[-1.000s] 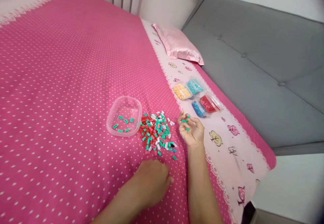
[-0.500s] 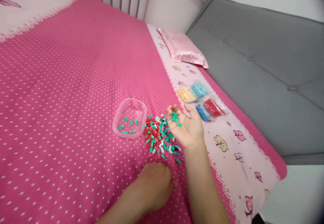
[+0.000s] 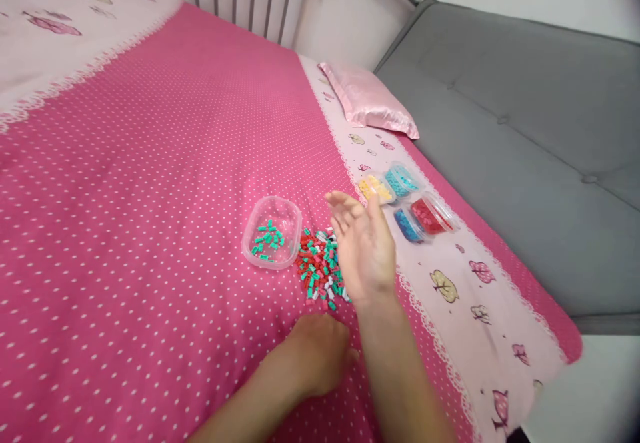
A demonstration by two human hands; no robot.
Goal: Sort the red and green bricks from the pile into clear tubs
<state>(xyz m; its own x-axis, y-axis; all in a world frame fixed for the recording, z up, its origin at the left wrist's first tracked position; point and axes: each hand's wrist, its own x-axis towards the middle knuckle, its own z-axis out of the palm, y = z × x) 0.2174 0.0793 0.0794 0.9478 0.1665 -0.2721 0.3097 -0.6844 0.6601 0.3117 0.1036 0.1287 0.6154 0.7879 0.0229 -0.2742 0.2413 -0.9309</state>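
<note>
My right hand (image 3: pixel 363 246) hovers palm-left above a heap of small red, green and white bricks (image 3: pixel 317 266), fingers stretched out and nothing in it. Just left of the heap stands a clear plastic tub (image 3: pixel 271 232) with a cluster of green bricks inside. My left hand (image 3: pixel 317 353) rests knuckles-up on the pink dotted bedspread (image 3: pixel 150 196) below the heap, its fingers curled under and hidden.
Several small clear tubs of sorted bricks stand to the right on the pale border: yellow (image 3: pixel 375 187), light blue (image 3: pixel 403 179), dark blue (image 3: pixel 407 224), red (image 3: pixel 430 215). A pink pillow (image 3: pixel 367 99) lies farther back. A grey sofa (image 3: pixel 525 149) runs along the bed's right side.
My right hand swung left from beside the heap to over it and opened; the green bricks it held are gone, and the clear tub holds more green bricks than before. The left hand stayed put.
</note>
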